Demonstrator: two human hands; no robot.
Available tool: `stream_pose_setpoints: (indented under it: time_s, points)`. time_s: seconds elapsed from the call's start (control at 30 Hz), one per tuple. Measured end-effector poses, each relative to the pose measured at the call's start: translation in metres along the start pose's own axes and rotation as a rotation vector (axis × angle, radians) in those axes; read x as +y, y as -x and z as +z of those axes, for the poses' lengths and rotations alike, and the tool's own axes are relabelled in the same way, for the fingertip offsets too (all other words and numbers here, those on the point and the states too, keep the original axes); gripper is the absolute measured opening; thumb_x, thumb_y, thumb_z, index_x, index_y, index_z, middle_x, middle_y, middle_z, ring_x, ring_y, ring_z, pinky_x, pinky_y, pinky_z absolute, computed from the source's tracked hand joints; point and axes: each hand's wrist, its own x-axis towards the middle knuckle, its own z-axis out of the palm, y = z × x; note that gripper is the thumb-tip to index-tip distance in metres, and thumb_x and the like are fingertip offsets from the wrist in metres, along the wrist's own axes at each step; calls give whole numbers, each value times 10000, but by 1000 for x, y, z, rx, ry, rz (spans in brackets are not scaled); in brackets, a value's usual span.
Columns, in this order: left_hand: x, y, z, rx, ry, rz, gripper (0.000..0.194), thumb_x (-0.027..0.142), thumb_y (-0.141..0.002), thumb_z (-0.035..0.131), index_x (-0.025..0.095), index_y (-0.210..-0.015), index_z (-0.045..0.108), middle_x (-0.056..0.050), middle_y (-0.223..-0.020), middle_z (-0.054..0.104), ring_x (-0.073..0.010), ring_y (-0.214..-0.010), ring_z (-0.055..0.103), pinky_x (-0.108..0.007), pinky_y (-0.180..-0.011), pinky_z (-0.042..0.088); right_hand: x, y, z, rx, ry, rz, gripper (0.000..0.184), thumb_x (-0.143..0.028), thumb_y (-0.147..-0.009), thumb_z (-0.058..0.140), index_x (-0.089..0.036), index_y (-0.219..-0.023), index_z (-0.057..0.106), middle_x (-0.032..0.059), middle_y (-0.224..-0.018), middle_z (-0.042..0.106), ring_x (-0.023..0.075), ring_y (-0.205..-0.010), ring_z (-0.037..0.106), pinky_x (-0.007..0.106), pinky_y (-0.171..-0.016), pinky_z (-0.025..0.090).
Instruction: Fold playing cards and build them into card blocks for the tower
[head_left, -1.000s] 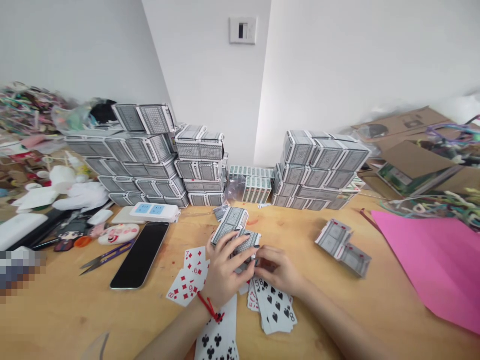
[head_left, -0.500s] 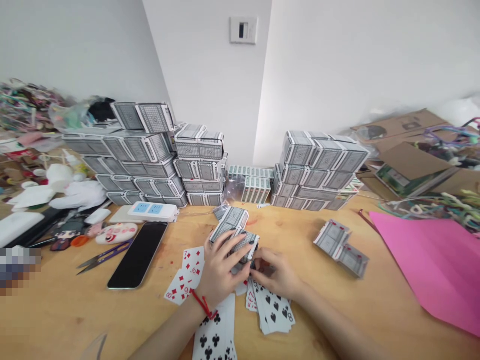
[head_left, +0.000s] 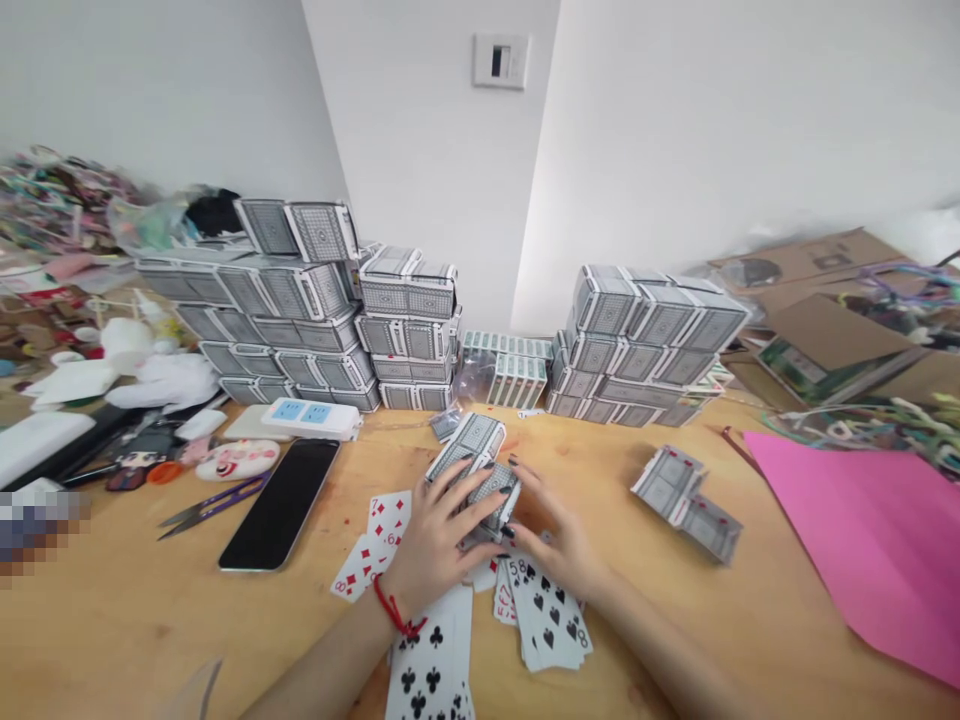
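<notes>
A block of folded playing cards (head_left: 480, 436), grey patterned backs outward, sits at the middle of the table in an offset, stepped shape. My left hand (head_left: 442, 535), with a red string bracelet at its wrist, wraps over the block's near left side and grips it. At the block's right end, my right hand (head_left: 562, 545) holds its side between thumb and forefinger. Loose cards lie face up around my hands: diamonds (head_left: 388, 515) to the left, clubs (head_left: 431, 665) under my left wrist, spades (head_left: 551, 625) below my right hand.
Stacked card blocks stand at the back left (head_left: 300, 290) and back right (head_left: 652, 310). A smaller folded-card piece (head_left: 686, 503) lies to the right, by a pink sheet (head_left: 855, 540). Leftward are a phone (head_left: 281, 505), scissors (head_left: 214, 500) and a power strip (head_left: 319, 418).
My right hand's thumb and forefinger have gone from pinched together at the block's lower right corner to spread apart along its right side. The whole view has shifted slightly.
</notes>
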Motion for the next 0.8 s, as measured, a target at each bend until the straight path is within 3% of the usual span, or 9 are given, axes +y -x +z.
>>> stream_pose_setpoints:
  time_s: [0.1, 0.2, 0.33, 0.43, 0.57, 0.8]
  points:
    - [0, 0, 0, -4, 20, -4, 449, 393, -797, 572, 294, -1224, 472, -54, -1317, 477, -276, -1284, 301, -487, -1001, 313, 2, 4, 4, -74, -83, 80, 592, -316, -813, 572, -282, -1350, 325, 72, -1332, 466, 236, -1241, 415, 426, -1023, 370]
    - [3, 1, 2, 32, 54, -38, 525, 371, -778, 602, 315, -1263, 409, -58, -1364, 400, -302, -1328, 204, -521, -1025, 274, 3, 6, 6, -30, -102, 120, 564, -353, -780, 616, -266, -1301, 421, 78, -1301, 502, 252, -1217, 445, 424, -1008, 392]
    - [7, 3, 11, 173, 158, -280, 894, 422, -668, 696, 263, -1372, 167, -147, -1449, 141, -359, -1348, 86, -567, -1027, 248, 6, 5, 6, -11, -102, 139, 489, -369, -780, 615, -259, -1242, 503, 84, -1256, 543, 259, -1196, 467, 426, -990, 411]
    - [8, 5, 20, 216, 247, -470, 1121, 459, -584, 743, 233, -1392, 0, -188, -1453, 53, -373, -1346, 77, -584, -1021, 242, 7, 5, 5, 0, -96, 137, 438, -380, -787, 602, -255, -1202, 547, 78, -1220, 575, 262, -1188, 477, 422, -976, 427]
    - [7, 6, 23, 175, 341, -546, 1154, 443, -561, 754, 255, -1388, -28, -178, -1440, 101, -373, -1336, 124, -591, -1019, 233, 7, 5, 6, 23, -91, 133, 406, -385, -775, 614, -255, -1158, 583, 70, -1187, 600, 262, -1173, 493, 411, -959, 448]
    - [7, 4, 19, 136, 363, -536, 1117, 405, -567, 752, 234, -1398, 24, -163, -1353, 271, -345, -1281, 270, -535, -1009, 280, 2, 4, 6, 51, -70, 124, 404, -354, -767, 630, -263, -1157, 581, 51, -1141, 633, 245, -1111, 550, 401, -953, 460]
